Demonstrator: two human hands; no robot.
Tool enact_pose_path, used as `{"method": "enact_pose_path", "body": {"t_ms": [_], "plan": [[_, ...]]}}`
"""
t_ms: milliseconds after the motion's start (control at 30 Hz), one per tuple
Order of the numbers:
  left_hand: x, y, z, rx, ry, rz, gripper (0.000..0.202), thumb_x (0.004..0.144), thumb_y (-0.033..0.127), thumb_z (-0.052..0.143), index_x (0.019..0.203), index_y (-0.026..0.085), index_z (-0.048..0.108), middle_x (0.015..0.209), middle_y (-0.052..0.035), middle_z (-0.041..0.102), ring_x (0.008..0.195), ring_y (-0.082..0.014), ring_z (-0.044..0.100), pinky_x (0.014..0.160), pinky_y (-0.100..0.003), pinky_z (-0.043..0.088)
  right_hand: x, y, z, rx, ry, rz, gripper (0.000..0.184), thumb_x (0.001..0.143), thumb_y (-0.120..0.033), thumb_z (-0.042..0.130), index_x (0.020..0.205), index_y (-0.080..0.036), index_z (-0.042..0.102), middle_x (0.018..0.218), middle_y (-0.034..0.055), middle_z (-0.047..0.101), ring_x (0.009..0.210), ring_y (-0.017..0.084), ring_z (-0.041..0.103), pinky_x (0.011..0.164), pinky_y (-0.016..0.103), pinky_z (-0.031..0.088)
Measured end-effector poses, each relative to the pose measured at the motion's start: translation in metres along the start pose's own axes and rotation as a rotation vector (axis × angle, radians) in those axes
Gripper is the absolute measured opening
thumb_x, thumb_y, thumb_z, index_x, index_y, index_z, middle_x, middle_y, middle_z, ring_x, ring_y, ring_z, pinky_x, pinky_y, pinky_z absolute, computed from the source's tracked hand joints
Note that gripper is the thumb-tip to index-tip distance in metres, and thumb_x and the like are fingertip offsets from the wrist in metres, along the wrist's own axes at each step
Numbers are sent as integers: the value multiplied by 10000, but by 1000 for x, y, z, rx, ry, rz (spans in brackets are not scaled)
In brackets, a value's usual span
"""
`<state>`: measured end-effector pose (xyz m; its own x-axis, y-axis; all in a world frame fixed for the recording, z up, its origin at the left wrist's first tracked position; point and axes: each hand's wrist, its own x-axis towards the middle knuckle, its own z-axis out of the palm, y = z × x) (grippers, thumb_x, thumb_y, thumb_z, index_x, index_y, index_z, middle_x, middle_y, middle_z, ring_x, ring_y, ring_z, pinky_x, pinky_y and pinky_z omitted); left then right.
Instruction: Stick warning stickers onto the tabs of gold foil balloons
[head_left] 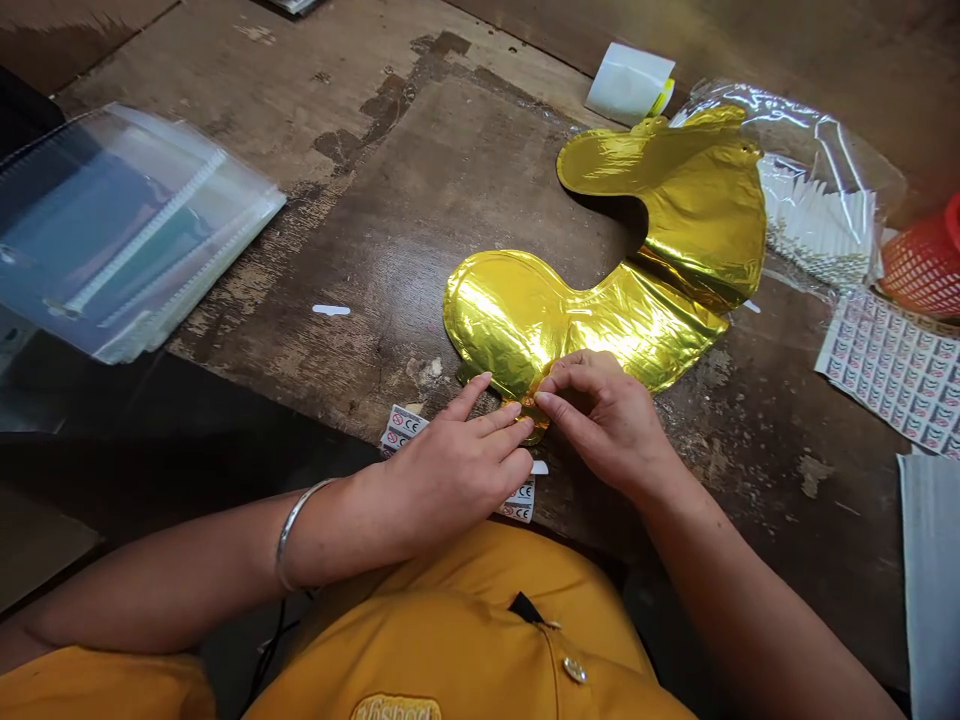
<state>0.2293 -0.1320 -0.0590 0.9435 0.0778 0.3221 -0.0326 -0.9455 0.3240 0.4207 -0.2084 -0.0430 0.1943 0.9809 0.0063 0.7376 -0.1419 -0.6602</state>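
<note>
A flat, shiny gold foil balloon (517,310) with a curved outline lies on the worn wooden table, its upper part creased and folded. My left hand (457,470) is open, fingers stretched out, with the fingertips resting on the balloon's near edge by a small tab. Thumb and index finger of my right hand (600,420) pinch at that same tab, just beside the left fingertips. Whether anything small sits in the pinch is hidden. Partly under my left hand is a strip of CE labels (405,425), with a small white slip (539,468) near it.
Clear plastic sleeves (150,230) are stacked at the left. A small white tag (331,310) lies on the table (360,220). On the right are a clear bag of white sticks (817,220), a red mesh basket (926,260), a label sheet (892,365) and a grey-white stack (930,560).
</note>
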Motion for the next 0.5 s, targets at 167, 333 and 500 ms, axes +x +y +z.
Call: {"method": "enact_pose_path", "body": {"t_ms": [167, 333, 500], "plan": [[0, 0, 0, -12, 5, -1, 233, 948, 115, 428, 857, 147, 640, 1194, -111, 688, 1197, -237, 600, 1157, -551, 266, 0, 0, 2, -12, 14, -7, 88, 854, -225, 599, 770, -222, 625, 851, 35, 644, 864, 205, 567, 794, 379, 442], [0, 0, 0, -2, 7, -2, 247, 956, 121, 410, 852, 153, 632, 1197, -103, 688, 1192, -235, 601, 1156, -549, 268, 2, -1, 3, -59, 33, -3, 94, 845, -218, 603, 753, -216, 625, 816, 39, 639, 840, 210, 556, 764, 370, 435], [0, -1, 1, -6, -10, 1, 235, 948, 119, 419, 848, 154, 628, 1178, -97, 697, 1187, -233, 603, 1158, -548, 261, -2, -2, 11, -142, 70, -2, 124, 842, -272, 629, 737, -209, 611, 796, 46, 619, 830, 215, 545, 760, 362, 427]]}}
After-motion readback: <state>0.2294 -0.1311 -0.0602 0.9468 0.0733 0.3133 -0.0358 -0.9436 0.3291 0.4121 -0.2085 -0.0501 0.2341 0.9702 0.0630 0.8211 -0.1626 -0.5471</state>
